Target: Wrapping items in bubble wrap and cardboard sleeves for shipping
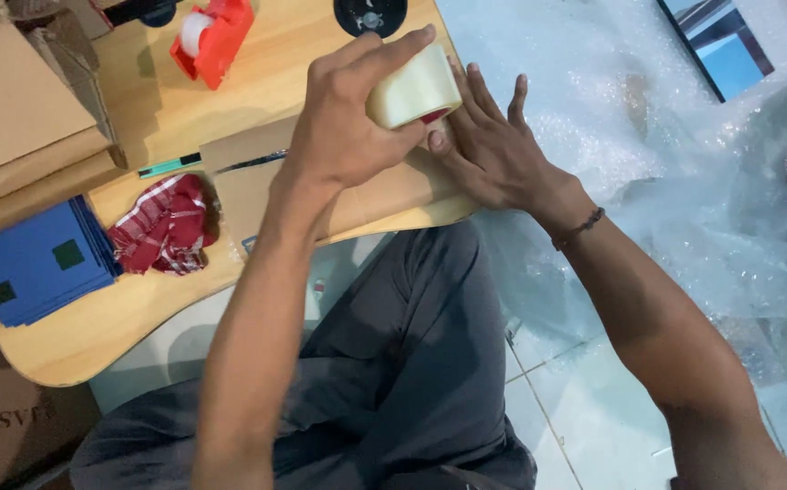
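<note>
Left hand (344, 122) clamped on tape roll (413, 88) — right hand (493, 150) flat, fingers spread, touching beside it on cardboard parcel (384, 195).

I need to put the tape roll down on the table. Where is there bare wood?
Bare wood lies between the red tape dispenser and the left hand, and along the table edge below the blue sheets and red checked cloth. It is crowded around the cardboard piece under the right hand.

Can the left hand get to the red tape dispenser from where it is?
Probably not yet: the left hand grips the clear tape roll. The path to the red tape dispenser across the wooden table looks clear.
</note>
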